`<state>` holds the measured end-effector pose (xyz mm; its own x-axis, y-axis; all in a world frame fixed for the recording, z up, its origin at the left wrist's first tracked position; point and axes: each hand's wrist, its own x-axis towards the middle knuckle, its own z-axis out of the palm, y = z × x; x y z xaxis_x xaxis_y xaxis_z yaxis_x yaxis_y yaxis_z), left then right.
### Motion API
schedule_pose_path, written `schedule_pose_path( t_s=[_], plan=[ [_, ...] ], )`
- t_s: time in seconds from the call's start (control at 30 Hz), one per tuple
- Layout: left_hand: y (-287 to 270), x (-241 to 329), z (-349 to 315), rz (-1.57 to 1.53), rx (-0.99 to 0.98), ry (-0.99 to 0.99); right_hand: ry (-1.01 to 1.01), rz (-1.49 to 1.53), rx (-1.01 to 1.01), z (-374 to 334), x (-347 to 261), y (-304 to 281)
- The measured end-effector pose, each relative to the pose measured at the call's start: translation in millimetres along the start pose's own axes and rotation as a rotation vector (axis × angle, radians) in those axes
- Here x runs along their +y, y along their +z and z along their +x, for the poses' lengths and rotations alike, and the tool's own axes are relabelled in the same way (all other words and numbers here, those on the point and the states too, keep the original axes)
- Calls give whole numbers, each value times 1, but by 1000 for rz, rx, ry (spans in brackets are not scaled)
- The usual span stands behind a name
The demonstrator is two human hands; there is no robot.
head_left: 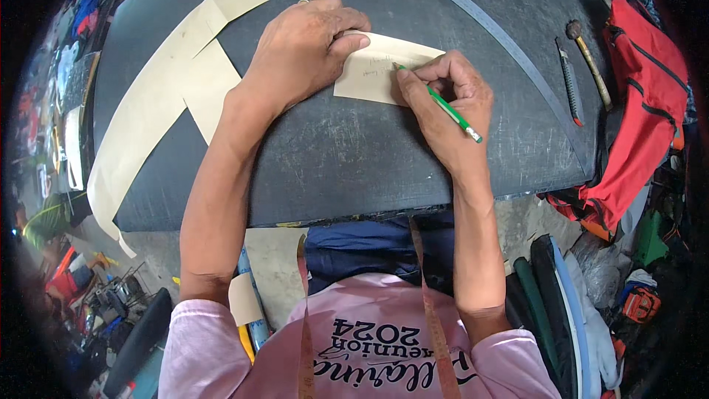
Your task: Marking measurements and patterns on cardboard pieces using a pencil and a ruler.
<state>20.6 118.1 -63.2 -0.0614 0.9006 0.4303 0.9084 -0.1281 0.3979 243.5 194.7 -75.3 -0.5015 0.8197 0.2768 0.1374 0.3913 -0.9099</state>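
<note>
Right hand point(454, 103): fingers closed around a green pencil point(452, 114), tip directed at the handwritten marks on a small cream paper piece point(358, 87). Left hand point(306, 41): fingers curled, thumb on the upper left corner of the paper piece; whether they pinch it cannot be told. The paper piece lies flat on the dark surface point(347, 170), well in from the near edge. Cream paper patterns point(151, 103) lie along the left edge, one tip projecting past the near left corner. A steel ruler point(509, 48) extends toward the near right corner; a utility knife point(569, 81) lies near the right edge.
</note>
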Motion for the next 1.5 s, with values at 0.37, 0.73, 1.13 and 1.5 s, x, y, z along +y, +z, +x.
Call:
schedule_pose_path(
  t_s=[0.37, 0.73, 1.13, 1.5],
  plan=[
    [1, -1, 0, -1, -8, -11, 22, -31, -23, -1, -3, -1],
    [4, -3, 0, 3, 45, 25, 22, -25, -29, -1, -3, -1],
    [5, -4, -1, 18, 69, 55, 22, -18, -45, -1, -2, -2],
    [3, -1, -2, 19, 6, 8, 72, 87, -15, 1, 3, -1]
  ],
)
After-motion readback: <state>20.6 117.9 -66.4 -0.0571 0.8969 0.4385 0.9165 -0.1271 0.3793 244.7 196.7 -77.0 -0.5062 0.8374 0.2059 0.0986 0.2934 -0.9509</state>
